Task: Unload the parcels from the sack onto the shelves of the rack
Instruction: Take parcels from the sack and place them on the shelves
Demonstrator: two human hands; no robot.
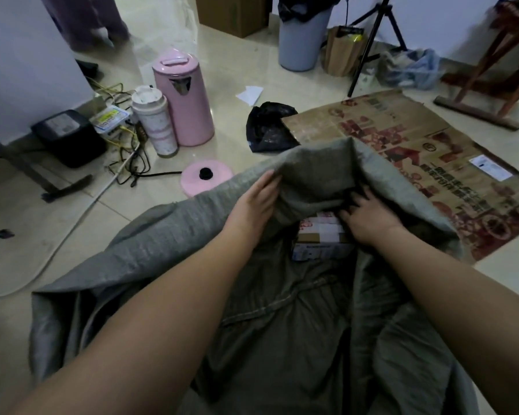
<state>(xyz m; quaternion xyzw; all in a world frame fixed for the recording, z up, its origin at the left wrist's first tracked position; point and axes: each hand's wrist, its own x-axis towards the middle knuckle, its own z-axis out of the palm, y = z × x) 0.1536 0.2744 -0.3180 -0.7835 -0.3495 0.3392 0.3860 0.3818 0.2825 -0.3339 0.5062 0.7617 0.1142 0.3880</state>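
Observation:
A large grey woven sack [138,259] lies open on the tiled floor in front of me. My left hand [256,202] grips the far edge of the sack's mouth and lifts the fabric. My right hand [369,217] reaches inside the sack, fingers spread against the dark interior just right of a cardboard parcel [321,238] with white labels and tape. The parcel lies deep in the sack between my hands; its far end is hidden under the raised fabric. No rack is in view.
A flattened printed cardboard sheet [417,151] lies under the sack at right. A black plastic bag [268,127], a pink kettle [183,100] with its base [206,178], a white flask [155,121], cables, a grey bin [303,34] and a tripod [372,40] stand beyond.

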